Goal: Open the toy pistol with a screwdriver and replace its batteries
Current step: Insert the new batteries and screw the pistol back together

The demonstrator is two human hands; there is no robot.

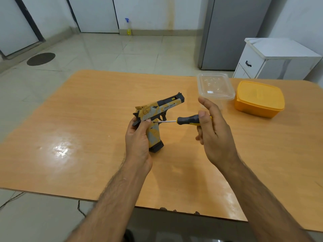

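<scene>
A yellow, grey and black toy pistol (158,110) stands above the middle of the wooden table (78,119), barrel pointing away to the right. My left hand (138,138) grips its handle from the left side. A screwdriver (187,120) with a black and yellow handle lies level, its thin metal tip touching the top of the grip just below the trigger. My right hand (212,130) holds the screwdriver's handle between thumb and fingers, with the other fingers loosely spread. The lower grip is partly hidden by my left hand.
A clear plastic container (215,86) and an orange lidded box (259,98) sit at the table's far right. Beyond are a white cabinet (272,62), a grey fridge (230,32), a spray bottle (128,27) by the wall and a tiled floor.
</scene>
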